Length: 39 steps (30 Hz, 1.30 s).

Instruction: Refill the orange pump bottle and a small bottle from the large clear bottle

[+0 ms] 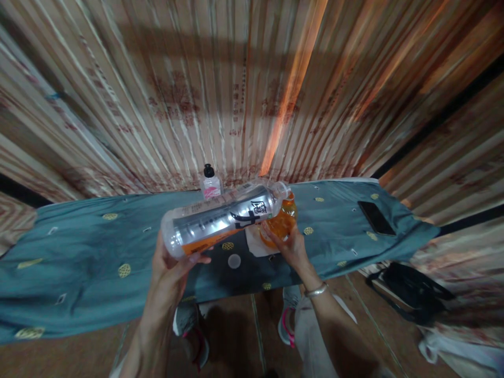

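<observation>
My left hand (171, 273) is closed around the base of a large clear bottle (220, 218) with a silver and orange label. That bottle lies tilted nearly level, its open neck pointing right, over the mouth of a second bottle. My right hand (290, 244) grips this smaller bottle of orange liquid (284, 218), which stands on a white cloth or tissue (255, 245). Whether liquid passes between the two mouths I cannot tell. Below them a small round whitish cap (234, 261) lies on the table cover. Behind the large bottle stands a clear squeeze bottle (211, 184) with a black top.
A teal patterned cloth (90, 247) covers the narrow table. On its right side lies a black phone (376, 218). Pleated printed curtain sheeting (205, 94) hangs close behind the table. A black bag (409, 291) rests on the floor at the right.
</observation>
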{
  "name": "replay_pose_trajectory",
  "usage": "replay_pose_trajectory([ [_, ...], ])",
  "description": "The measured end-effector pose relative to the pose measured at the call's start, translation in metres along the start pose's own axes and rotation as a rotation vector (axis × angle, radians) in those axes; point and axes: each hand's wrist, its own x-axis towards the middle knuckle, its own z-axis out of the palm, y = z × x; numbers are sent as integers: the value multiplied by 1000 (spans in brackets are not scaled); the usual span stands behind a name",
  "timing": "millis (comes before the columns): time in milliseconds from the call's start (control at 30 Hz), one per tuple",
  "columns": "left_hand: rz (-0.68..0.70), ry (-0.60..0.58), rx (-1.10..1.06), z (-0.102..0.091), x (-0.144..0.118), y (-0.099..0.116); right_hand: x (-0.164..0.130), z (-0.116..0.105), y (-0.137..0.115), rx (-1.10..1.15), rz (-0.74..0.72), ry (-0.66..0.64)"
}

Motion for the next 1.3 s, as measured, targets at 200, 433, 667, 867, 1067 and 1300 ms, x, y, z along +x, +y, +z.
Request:
replay_pose_trajectory([
  [200, 18, -50, -5, -6, 2, -8, 0, 1, 6, 8, -42, 12],
  [433, -13, -30, -2, -2, 2, -1, 0, 1, 5, 20, -44, 27],
  [667, 20, -34, -12, -3, 3, -2, 0, -2, 1, -3, -36, 2],
  [867, 38, -74, -22, -4, 2, -3, 1, -2, 1, 13, -31, -13],
  [1067, 54, -74, -33, -4, 2, -3, 1, -3, 0, -16, -24, -12],
  [1300, 30, -39, -5, -3, 2, -1, 1, -3, 1, 1, -35, -11],
])
